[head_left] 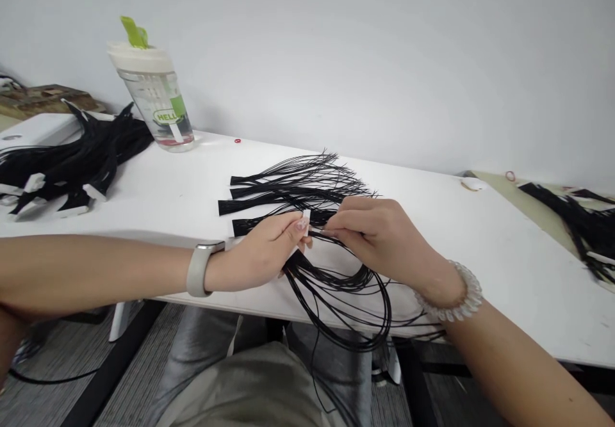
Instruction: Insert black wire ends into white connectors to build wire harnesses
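My left hand (262,251) pinches a small white connector (306,222) upright between thumb and fingers near the middle of the table. My right hand (379,235) is closed just to its right, its fingertips pinching a thin dark wire end at the connector's side. A looped bundle of black wires (355,280) hangs from below my left hand over the table's front edge. Behind both hands, several flat black wire strips (269,206) lie side by side, their loose ends fanned out to the right.
A clear bottle (161,104) with a green spout stands at the back left. Beside it lies a pile of black cables (91,158) with white connectors. More black cables (576,222) are at the far right. A small red ring (237,141) lies near the wall.
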{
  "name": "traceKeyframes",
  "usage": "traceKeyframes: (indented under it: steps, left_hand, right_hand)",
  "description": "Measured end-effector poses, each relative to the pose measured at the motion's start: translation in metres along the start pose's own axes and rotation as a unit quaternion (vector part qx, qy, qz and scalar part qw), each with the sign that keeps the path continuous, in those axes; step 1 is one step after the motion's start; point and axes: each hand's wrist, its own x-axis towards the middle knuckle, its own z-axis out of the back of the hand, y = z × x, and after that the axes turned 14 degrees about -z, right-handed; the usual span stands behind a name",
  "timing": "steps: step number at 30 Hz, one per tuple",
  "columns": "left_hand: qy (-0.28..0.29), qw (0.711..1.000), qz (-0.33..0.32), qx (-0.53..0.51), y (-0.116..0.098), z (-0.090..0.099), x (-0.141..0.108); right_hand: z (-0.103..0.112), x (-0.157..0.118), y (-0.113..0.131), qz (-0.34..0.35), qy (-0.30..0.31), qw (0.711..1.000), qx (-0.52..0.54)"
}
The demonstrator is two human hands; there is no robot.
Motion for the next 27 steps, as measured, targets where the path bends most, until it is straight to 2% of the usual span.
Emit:
traceKeyframes:
  steps: [8, 14, 21, 27]
  left_hand:
    - [0.012, 1.000, -0.026, 0.012, 0.005, -0.002, -0.001]
    - [0.028, 0.999, 0.018, 0.005, 0.005, -0.002, -0.003]
    - [0.045, 0.999, 0.022, -0.012, 0.000, -0.001, -0.002]
    - [0.013, 0.998, 0.057, -0.028, -0.002, -0.001, 0.000]
  right_hand:
    - [-0.008, -0.001, 0.000, 0.014, -0.040, 0.999, -0.031]
    - [-0.012, -0.001, -0.004, 0.030, -0.040, 0.998, -0.036]
    - [-0.016, -0.003, -0.007, 0.040, -0.036, 0.997, -0.050]
    - [-0.011, 0.003, -0.004, -0.019, -0.030, 0.996, -0.077]
